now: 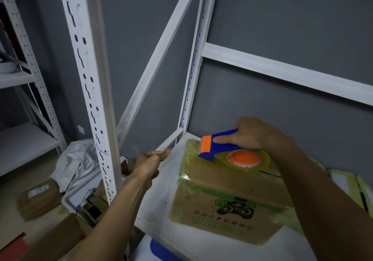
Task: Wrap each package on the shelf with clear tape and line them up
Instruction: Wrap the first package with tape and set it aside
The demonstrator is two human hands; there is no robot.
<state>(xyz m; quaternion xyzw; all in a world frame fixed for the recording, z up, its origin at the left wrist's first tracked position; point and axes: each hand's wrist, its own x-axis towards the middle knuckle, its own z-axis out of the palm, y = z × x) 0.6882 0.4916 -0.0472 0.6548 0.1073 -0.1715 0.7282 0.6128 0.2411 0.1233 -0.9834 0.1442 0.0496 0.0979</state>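
Note:
A brown cardboard package [228, 196] with a green and black print lies on the white shelf [161, 190], its edges covered in clear yellowish tape. My right hand [252, 134] grips a blue and orange tape dispenser [218, 145] resting on the package's far top edge, index finger stretched along its side. The clear tape roll [248, 158] sits on the dispenser's orange hub. My left hand [150, 163] pinches a strip of clear tape just left of the package, near the shelf's left rail.
A white slotted upright [92, 91] stands close on the left, with a diagonal brace behind it. More taped packages [347, 184] lie at the right edge of the shelf. Cardboard boxes [38, 198] and a white plastic bag [74, 164] cover the floor at the left.

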